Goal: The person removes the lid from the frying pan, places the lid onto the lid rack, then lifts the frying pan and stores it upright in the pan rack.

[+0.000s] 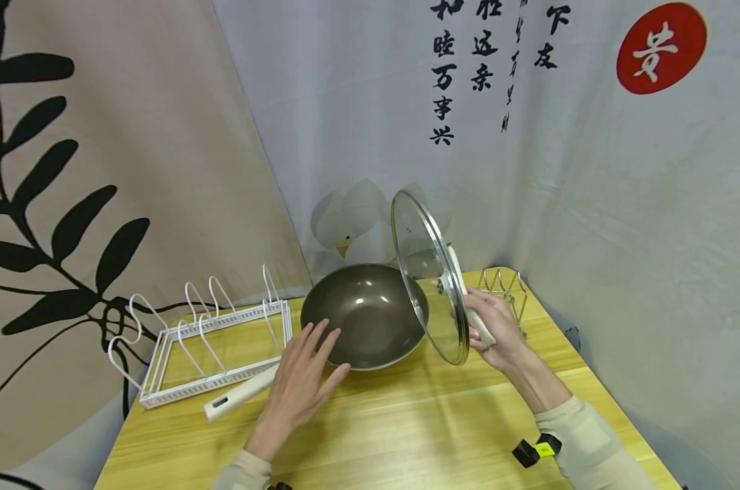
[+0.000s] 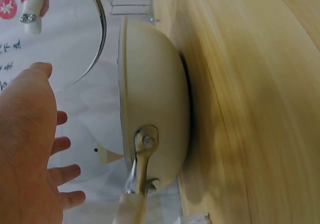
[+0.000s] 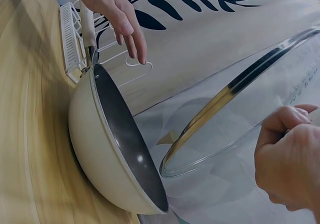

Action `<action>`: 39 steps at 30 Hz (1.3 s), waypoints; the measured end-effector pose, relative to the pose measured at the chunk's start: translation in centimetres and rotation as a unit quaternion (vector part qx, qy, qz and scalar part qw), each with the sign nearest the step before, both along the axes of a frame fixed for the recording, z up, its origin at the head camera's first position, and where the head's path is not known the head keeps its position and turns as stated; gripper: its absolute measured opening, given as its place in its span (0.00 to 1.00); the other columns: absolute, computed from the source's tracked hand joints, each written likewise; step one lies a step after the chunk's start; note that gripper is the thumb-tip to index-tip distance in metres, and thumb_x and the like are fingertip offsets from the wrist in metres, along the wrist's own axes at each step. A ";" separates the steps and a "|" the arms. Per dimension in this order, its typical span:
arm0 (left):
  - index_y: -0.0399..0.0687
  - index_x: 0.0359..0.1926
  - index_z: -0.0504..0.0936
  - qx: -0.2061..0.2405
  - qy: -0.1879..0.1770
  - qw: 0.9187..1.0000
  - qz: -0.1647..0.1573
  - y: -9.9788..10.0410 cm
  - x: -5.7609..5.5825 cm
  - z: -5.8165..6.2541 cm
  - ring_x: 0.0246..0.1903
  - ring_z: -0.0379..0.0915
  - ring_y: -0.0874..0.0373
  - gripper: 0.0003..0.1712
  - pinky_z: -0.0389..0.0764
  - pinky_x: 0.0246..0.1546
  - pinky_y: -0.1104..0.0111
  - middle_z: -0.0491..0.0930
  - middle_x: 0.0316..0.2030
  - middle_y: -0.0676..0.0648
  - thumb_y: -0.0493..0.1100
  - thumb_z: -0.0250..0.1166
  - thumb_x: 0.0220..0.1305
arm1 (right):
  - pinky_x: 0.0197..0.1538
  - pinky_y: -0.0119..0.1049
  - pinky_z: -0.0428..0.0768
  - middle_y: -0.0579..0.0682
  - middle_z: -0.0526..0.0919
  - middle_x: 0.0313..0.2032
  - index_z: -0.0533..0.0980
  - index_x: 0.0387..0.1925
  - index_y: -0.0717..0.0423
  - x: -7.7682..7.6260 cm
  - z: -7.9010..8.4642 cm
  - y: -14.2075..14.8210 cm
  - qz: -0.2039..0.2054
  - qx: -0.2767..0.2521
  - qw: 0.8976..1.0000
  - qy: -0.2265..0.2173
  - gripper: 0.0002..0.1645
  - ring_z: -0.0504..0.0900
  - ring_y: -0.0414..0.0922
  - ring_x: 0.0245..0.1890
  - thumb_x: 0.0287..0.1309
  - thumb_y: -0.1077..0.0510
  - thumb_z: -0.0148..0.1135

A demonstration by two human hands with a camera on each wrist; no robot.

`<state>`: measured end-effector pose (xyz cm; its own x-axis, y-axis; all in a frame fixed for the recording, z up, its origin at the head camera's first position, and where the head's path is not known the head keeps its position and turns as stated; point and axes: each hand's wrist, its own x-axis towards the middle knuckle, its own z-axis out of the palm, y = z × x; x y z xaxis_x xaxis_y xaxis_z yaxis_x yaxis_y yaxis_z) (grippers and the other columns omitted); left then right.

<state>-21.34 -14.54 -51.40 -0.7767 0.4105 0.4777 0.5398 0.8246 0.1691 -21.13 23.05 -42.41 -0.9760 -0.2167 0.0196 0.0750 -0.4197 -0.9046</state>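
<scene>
A cream wok [image 1: 370, 320] with a dark inside stands on the wooden table, its long pale handle [image 1: 238, 398] pointing to the front left. Above the handle and the wok's near left rim hovers my left hand [image 1: 303, 381], fingers spread and holding nothing; the left wrist view shows it apart from the wok [image 2: 155, 99]. My right hand [image 1: 495, 327] grips the pale handle of a glass lid [image 1: 431, 286]. The lid is tilted nearly upright over the wok's right side. In the right wrist view, my right hand [image 3: 290, 159] curls round that handle beside the lid [image 3: 225, 109].
A white rack [image 1: 211, 381] with several curved prongs stands at the left of the table, close to the wok handle. A small metal wire rack [image 1: 505, 292] sits at the back right corner. Printed cloth [image 1: 358, 102] hangs behind the table.
</scene>
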 end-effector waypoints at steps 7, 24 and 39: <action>0.58 0.78 0.64 0.005 0.014 1.000 -0.009 0.7 -0.5 0.2 0.80 0.55 0.39 0.39 0.60 0.77 0.39 0.59 0.80 0.45 0.66 0.57 0.74 | 0.10 0.23 0.63 0.46 0.82 0.31 0.50 0.78 0.69 0.2 0.0 0.5 -0.004 0.002 1.000 0.003 0.38 0.67 0.33 0.14 0.77 0.58 0.50; 0.56 0.78 0.65 0.002 0.014 1.000 -0.024 2.7 -1.3 0.4 0.79 0.57 0.39 0.39 0.62 0.75 0.36 0.62 0.79 0.43 0.67 0.56 0.74 | 0.10 0.22 0.63 0.46 0.82 0.33 0.71 0.65 0.53 1.2 0.3 2.4 -0.006 -0.008 1.000 0.016 0.18 0.69 0.32 0.15 0.79 0.58 0.48; 0.58 0.78 0.65 -0.009 0.019 0.999 -0.040 4.9 -2.1 0.4 0.78 0.59 0.39 0.39 0.67 0.73 0.36 0.62 0.79 0.45 0.69 0.52 0.75 | 0.11 0.23 0.63 0.46 0.81 0.32 0.69 0.66 0.56 2.2 0.5 3.7 -0.001 -0.011 0.999 0.035 0.19 0.68 0.32 0.14 0.81 0.56 0.46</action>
